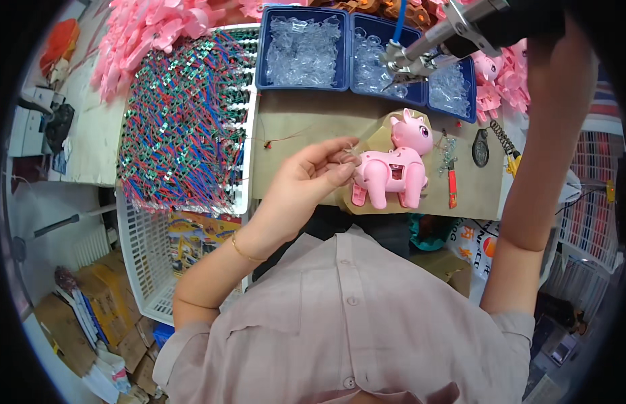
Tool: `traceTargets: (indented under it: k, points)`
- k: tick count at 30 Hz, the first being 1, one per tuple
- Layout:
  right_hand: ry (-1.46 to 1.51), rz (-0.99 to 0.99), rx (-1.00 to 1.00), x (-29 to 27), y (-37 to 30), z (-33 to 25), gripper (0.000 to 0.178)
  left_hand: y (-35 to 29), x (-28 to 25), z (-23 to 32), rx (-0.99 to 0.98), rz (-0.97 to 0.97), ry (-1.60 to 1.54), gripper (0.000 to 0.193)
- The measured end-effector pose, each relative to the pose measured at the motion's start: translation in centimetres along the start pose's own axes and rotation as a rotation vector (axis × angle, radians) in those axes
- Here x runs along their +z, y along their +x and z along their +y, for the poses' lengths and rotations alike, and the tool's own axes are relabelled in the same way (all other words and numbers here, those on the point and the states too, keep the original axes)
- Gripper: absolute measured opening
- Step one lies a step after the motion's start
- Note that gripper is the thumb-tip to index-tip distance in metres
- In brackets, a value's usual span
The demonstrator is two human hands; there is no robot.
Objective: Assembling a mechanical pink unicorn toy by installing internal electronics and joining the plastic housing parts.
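A pink toy pony (394, 176) lies on its side on the table, head to the far right, with a square opening in its body. My left hand (311, 174) is at its left end, thumb and fingers closed in a pinch on a small clear plastic piece (351, 149). My right forearm (543, 168) reaches up along the right side. Its hand lies beyond the dark rim, out of sight. Above the pony hangs a metal-tipped tool (421, 60) with a blue hose and a dark body running to the upper right.
Blue bins (346, 50) of clear plastic parts stand at the back. A white crate (242, 155) heaped with wired circuit boards is at left. Small screws (449, 149), a red-handled tool (452, 186) and a dark oval tag (480, 148) lie right of the pony. Pink parts (151, 34) pile behind.
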State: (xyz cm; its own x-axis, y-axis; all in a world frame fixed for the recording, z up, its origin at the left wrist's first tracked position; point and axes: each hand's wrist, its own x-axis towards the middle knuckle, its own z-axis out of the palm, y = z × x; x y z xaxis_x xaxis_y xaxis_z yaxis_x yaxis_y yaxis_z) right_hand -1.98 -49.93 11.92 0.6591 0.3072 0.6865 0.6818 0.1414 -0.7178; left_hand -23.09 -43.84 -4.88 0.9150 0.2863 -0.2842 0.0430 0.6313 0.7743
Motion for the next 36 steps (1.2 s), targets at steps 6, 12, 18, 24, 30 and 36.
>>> traceTargets:
  k: [6,12,18,24,30,36]
  points:
    - [-0.336,-0.510,0.163,-5.6,-10.3,1.6,0.031,0.5,3.1,-1.3,0.178,0.083,0.028,0.026]
    - [-0.010,-0.766,0.353,-8.0,-14.5,4.0,0.011,1.3,5.6,-3.3,0.093,-0.037,0.016,0.022]
    - [-0.083,-0.882,0.111,-8.6,-16.4,10.6,0.011,2.3,5.1,-4.1,0.552,0.074,1.383,0.046]
    - [0.050,-1.017,-0.050,-8.0,-16.0,11.8,0.014,2.4,3.5,-4.4,0.440,-0.016,1.300,0.052]
    - [0.012,-1.169,0.101,-7.7,-16.0,12.0,0.014,2.9,3.1,-3.5,0.431,-0.104,1.347,0.053]
    - [-0.412,-0.808,-0.044,-8.3,-17.7,9.4,0.021,3.5,3.7,-3.5,0.638,-0.134,1.534,0.041]
